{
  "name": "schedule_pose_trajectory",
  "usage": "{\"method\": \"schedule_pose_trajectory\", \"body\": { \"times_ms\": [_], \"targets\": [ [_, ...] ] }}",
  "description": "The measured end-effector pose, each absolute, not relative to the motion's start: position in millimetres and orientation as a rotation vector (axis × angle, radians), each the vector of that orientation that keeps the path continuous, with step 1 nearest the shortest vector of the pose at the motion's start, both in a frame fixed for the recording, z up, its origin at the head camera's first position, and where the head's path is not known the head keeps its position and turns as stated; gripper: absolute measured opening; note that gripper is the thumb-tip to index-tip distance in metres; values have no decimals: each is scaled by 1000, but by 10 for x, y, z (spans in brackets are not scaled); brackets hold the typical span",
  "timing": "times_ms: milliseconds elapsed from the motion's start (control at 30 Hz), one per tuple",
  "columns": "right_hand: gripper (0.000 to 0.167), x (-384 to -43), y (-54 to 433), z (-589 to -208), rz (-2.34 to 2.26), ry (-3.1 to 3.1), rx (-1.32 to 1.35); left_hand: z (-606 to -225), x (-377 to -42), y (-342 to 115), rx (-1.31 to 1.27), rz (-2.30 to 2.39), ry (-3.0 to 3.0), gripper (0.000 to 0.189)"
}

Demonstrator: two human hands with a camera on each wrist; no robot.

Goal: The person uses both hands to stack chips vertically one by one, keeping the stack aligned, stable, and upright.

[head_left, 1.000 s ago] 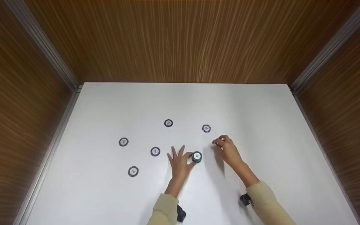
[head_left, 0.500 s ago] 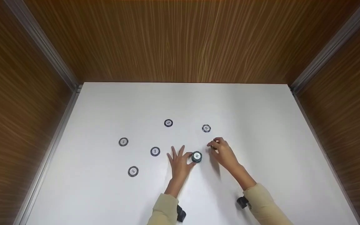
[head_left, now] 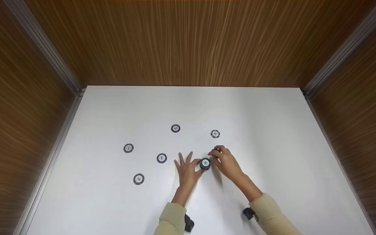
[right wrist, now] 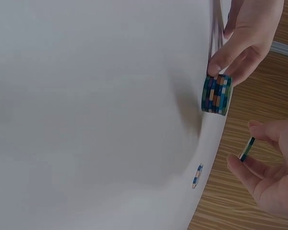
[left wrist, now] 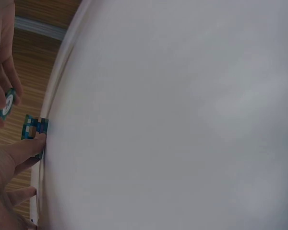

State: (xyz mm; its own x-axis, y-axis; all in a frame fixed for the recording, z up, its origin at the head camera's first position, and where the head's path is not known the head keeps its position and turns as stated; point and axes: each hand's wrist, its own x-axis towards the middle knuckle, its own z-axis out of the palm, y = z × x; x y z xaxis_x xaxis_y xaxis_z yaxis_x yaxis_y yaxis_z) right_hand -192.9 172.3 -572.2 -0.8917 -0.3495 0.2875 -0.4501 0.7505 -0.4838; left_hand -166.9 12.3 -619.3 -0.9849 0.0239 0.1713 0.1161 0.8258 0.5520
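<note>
A short stack of green-edged poker chips (right wrist: 217, 96) stands on the white table, its white-centred top chip facing up in the head view. My left hand (head_left: 187, 172) grips the stack's side between thumb and index finger, the other fingers spread over the table. Just right of the stack and above table level, my right hand (head_left: 228, 164) pinches a single green poker chip (right wrist: 247, 149) by its edges. In the left wrist view that held chip (left wrist: 7, 104) shows its white centre, tilted, apart from the stack.
Several dark-rimmed poker chips lie flat and apart: one (head_left: 215, 133) beyond my right hand, one (head_left: 175, 128) farther back, one (head_left: 162, 158) left of my left hand, others (head_left: 128, 148) farther left. Wood-grain panels (head_left: 188, 42) wall the white table (head_left: 256, 114) at back and sides.
My right hand has moved left with its chip, from beyond the stack's right to close beside it. My left hand and the stack have stayed in place.
</note>
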Motion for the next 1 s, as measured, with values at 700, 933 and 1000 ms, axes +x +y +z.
{"method": "schedule_pose_trajectory", "body": {
  "times_ms": [700,933,1000],
  "targets": [
    [21,-1865,1520,-5750,780,-2844,709,-6183,-1654,129,-115,-843,-2878,40],
    [22,-1851,1489,-5790,777,-2829,755,-6190,-1651,117,-134,-805,-2860,42],
    [22,-1843,1480,-5799,774,-2828,766,-6188,-1650,115,-139,-790,-2859,42]
  ]
}}
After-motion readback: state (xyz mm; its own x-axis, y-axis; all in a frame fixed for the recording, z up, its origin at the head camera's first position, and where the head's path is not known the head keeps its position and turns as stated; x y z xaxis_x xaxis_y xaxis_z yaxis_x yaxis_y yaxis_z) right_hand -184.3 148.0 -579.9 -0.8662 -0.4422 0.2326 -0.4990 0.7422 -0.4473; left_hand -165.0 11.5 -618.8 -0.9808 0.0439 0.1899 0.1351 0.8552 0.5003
